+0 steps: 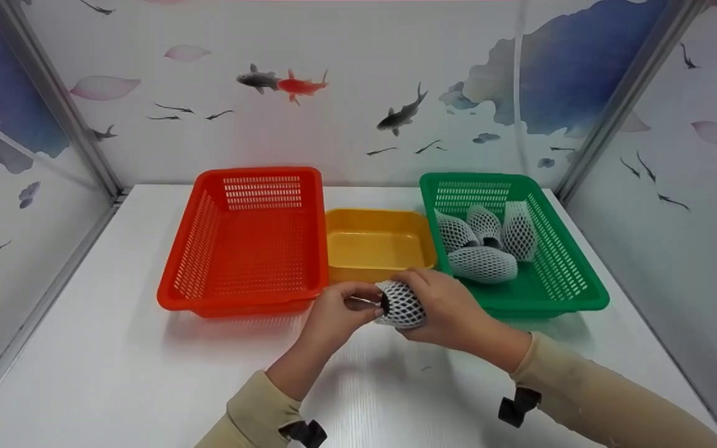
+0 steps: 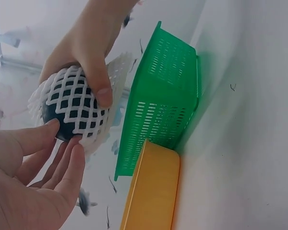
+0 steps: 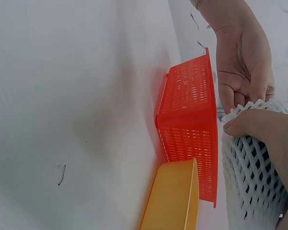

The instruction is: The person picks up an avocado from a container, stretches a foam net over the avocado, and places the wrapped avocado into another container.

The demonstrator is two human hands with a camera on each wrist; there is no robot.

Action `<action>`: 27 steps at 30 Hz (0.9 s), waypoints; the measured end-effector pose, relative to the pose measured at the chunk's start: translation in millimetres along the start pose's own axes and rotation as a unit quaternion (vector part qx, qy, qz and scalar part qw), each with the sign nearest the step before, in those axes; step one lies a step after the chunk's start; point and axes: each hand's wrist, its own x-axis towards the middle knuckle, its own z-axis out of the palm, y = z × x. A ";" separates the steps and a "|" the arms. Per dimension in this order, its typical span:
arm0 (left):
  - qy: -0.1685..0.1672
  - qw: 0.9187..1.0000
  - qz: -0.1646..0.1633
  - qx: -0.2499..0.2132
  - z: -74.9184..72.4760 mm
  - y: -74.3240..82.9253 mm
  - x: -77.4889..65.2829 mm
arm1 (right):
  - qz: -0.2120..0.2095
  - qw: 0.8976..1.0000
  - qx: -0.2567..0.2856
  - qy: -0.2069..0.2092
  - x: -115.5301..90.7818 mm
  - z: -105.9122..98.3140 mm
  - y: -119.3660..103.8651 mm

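A dark rounded object (image 2: pixel 65 128) sits in a white foam net sleeve (image 1: pixel 405 306), held up over the table in front of the baskets. My right hand (image 1: pixel 449 311) grips the sleeve around its side, thumb lying across the mesh in the left wrist view. At the other end, the dark surface shows bare past the sleeve's edge. There my left hand (image 1: pixel 341 314) pinches the exposed end between thumb and fingertips, which also meet the net's edge. Several similar netted objects (image 1: pixel 483 264) lie in the green basket (image 1: pixel 567 264), just beyond my right hand.
A red basket (image 1: pixel 253 249) stands on the left, beyond my left hand. Between it and the green basket sits a shallow yellow tub (image 1: pixel 380 250). White panels printed with fish surround the white table (image 1: pixel 103 348) at the back and sides.
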 end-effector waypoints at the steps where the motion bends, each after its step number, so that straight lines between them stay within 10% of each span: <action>1: 0.002 1.000 -0.001 0.004 0.7 0.7 0.3 | 0.001 1.000 0.000 0.000 0.8 0.2 -0.1; 18: 0.039 0.998 0.036 -0.015 6.5 -4.1 1.7 | -0.012 1.000 -0.012 0.012 2.3 -1.6 -1.1; 27: -0.066 0.996 -0.043 -0.035 12.3 3.3 1.3 | -0.087 0.995 -0.011 0.049 3.3 -0.1 2.6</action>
